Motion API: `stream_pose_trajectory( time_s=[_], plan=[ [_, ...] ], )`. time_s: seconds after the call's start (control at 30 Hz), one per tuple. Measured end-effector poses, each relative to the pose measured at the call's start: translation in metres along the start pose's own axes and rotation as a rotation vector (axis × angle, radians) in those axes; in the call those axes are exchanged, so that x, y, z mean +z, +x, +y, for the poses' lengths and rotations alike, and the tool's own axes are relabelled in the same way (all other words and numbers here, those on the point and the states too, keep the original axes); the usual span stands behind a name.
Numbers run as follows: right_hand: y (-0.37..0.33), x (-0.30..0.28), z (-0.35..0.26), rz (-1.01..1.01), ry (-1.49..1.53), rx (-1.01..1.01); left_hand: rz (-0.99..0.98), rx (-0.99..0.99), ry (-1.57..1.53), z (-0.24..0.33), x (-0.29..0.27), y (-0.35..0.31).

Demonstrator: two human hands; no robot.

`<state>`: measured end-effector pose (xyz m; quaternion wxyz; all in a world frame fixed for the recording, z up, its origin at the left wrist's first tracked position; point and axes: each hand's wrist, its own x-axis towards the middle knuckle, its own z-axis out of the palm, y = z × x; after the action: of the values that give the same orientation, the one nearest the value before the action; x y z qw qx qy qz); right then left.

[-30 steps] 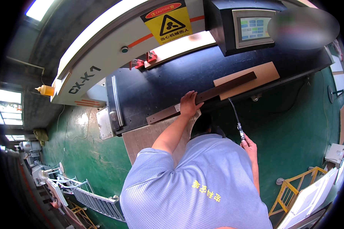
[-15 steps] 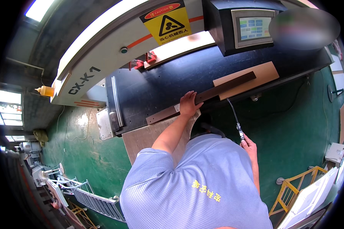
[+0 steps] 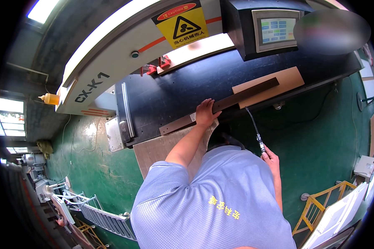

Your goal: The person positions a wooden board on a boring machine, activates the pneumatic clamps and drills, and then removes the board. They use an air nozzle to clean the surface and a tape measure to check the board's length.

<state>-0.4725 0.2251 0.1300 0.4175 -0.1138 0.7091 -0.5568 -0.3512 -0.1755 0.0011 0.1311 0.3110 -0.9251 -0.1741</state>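
A long dark brown board strip (image 3: 232,99) lies slanted along the near edge of the black machine table. My left hand (image 3: 204,113) rests on its middle, fingers bent over the strip and thumb against it, closed on it. Beside that hand a small white label (image 3: 193,117) sticks to the strip. The strip's far right end lies over a light tan panel (image 3: 293,76). Low at the right, my right hand (image 3: 270,155) is closed round a slim dark tool (image 3: 260,142) with a long thin stem or hose, whose upper end reaches the table's edge by the panel.
A white machine arm (image 3: 124,54) spans the table, with a control screen (image 3: 277,30) at the right. Red clamps (image 3: 164,62) stand at the back. A grey-brown board (image 3: 153,151) juts out near my left arm. Yellow trolleys (image 3: 316,207) and grey racks (image 3: 99,216) stand on the green floor.
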Motion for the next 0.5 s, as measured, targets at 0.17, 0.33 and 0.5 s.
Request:
stream_pose_trajectory(
  time_s=[0.17,0.33,0.5],
  plan=[
    [0.0001,-0.0002,-0.0001,-0.002,0.006,0.006,0.001,-0.002,0.003,-0.0003,0.0010,0.0003],
    [0.0003,-0.0001,0.0003,0.001,-0.003,0.009,-0.003,0.005,0.007,-0.0006,0.0013,0.0009],
    [0.0013,-0.0009,0.0012,-0.003,0.006,0.016,-0.024,-0.003,0.008,0.0012,-0.0021,0.0013]
  ],
)
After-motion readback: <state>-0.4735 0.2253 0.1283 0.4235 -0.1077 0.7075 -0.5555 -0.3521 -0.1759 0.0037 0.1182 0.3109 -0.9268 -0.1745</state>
